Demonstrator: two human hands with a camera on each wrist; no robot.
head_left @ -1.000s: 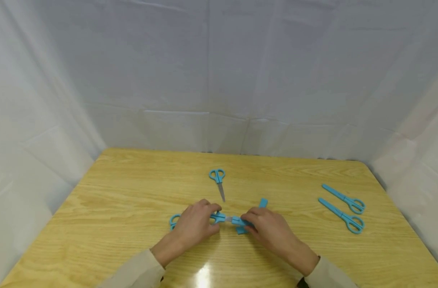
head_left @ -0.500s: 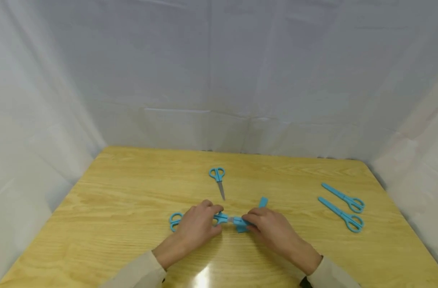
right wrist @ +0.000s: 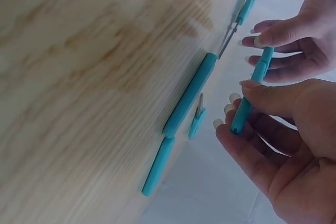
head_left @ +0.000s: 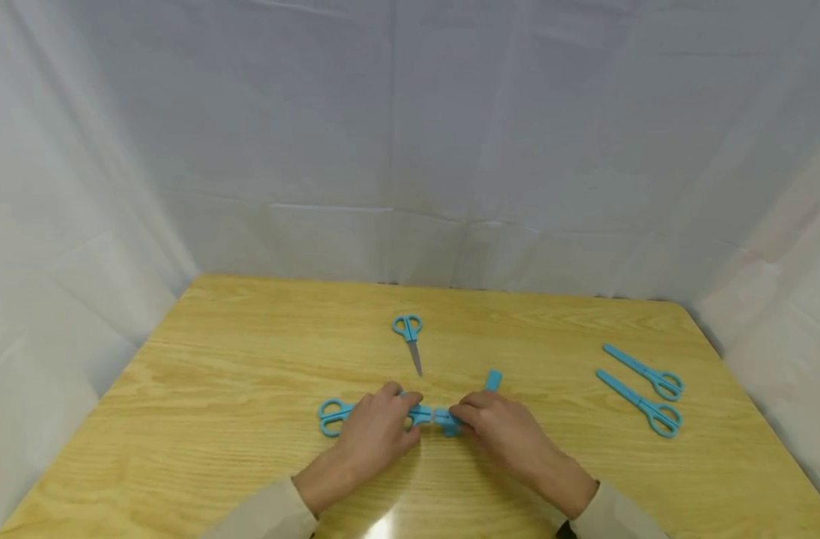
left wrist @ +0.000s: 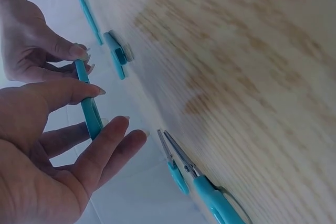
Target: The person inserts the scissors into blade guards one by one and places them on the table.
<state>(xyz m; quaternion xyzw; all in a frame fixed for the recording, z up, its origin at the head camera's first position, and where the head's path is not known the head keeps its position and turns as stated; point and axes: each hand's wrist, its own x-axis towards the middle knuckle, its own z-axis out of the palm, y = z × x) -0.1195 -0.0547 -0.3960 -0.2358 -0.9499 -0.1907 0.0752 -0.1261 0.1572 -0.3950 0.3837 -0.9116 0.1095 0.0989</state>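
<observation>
My left hand (head_left: 376, 430) grips a pair of scissors (head_left: 420, 414) by its light-blue handles. In my right hand (head_left: 507, 430) is a matching blue blade cover (head_left: 445, 419), pinched between thumb and fingers and slid over the blades. Only a thin gap shows between cover and handles in the head view. The left wrist view shows the scissors' handle (left wrist: 90, 111) between thumb and fingers, off the tabletop. Another pair of scissors (head_left: 331, 417) lies partly hidden beneath the left hand. By the right hand, a loose blade cover (head_left: 493, 380) lies on the table.
Farther back on the wooden table (head_left: 248, 337) lies an uncovered pair of scissors (head_left: 410, 340), blades toward me. Two covered pairs, one upper (head_left: 642, 370) and one lower (head_left: 639, 402), lie at the right. In the right wrist view, two loose covers (right wrist: 191, 95) lie end to end.
The hands have drawn closer, the left moving slightly right. The bit of blade that showed between handles and cover has shrunk to a thin gap.
</observation>
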